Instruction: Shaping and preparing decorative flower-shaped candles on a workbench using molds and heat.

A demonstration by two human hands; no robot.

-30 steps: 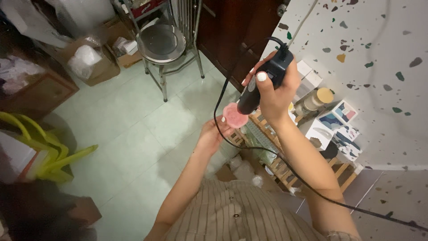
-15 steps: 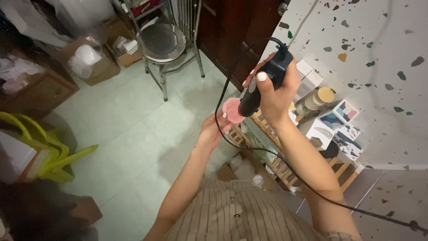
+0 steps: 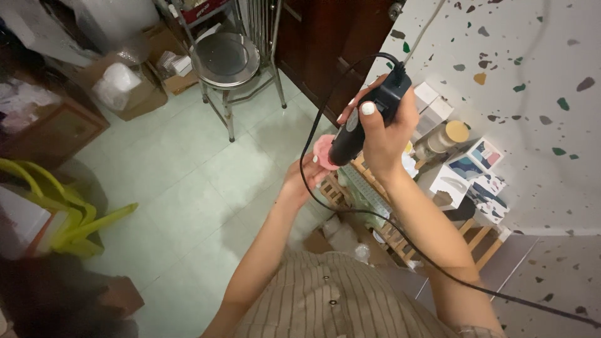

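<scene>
Small white and blue boxes (image 3: 466, 172) crowd the shelf; right hand (image 3: 383, 134) clenches the black corded tool (image 3: 366, 119) — long axis tilted, tip down-left toward the pink piece (image 3: 323, 151) pinched in left hand (image 3: 300, 181).

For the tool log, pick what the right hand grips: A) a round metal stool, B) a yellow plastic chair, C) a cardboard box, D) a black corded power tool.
D: the right hand is wrapped around a black corded power tool, its tip at the small pink piece in the left hand.
</scene>
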